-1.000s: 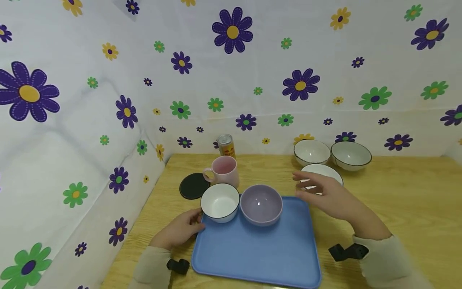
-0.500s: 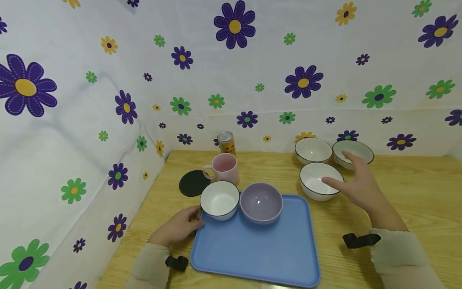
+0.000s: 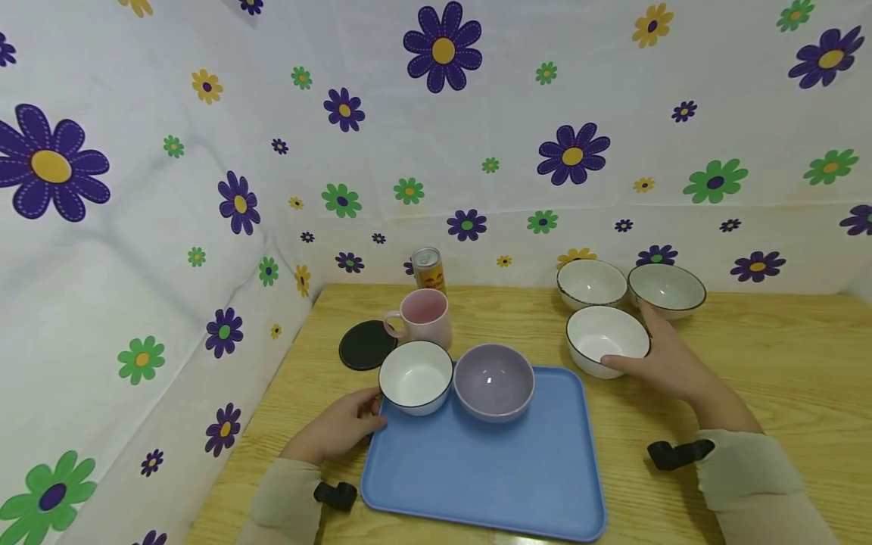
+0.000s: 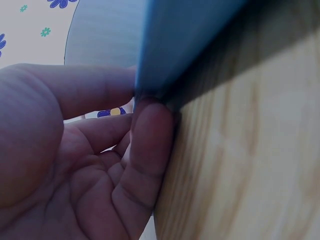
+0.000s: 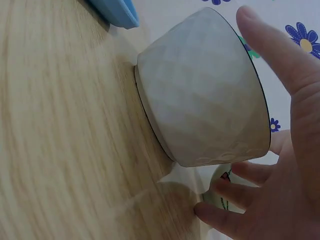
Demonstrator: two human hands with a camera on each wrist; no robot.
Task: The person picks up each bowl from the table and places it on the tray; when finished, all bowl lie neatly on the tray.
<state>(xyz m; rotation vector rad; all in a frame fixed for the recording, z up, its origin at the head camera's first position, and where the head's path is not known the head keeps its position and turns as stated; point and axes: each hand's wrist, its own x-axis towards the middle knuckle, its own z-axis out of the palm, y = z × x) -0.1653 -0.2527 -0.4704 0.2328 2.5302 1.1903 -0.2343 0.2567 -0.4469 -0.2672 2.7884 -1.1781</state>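
White bowl [image 3: 599,339] on the desk [image 3: 783,363], right hand [image 3: 671,365] at its rim.
The right grip stands wide around the bowl; left hand [image 3: 339,428] pinches the edge of blue tray [image 3: 484,477].

Both arms [image 3: 752,484] extend forward; the left hand [image 3: 341,426] has curled fingers [image 4: 150,135], the right hand [image 3: 671,363] a thumb [image 3: 625,364] spread wide.

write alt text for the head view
A person's right grip is spread around a white bowl on a table; their left grip pinches a blue tray bearing another white bowl and a purple bowl. Behind are a mug, can, black disc and two more bowls.
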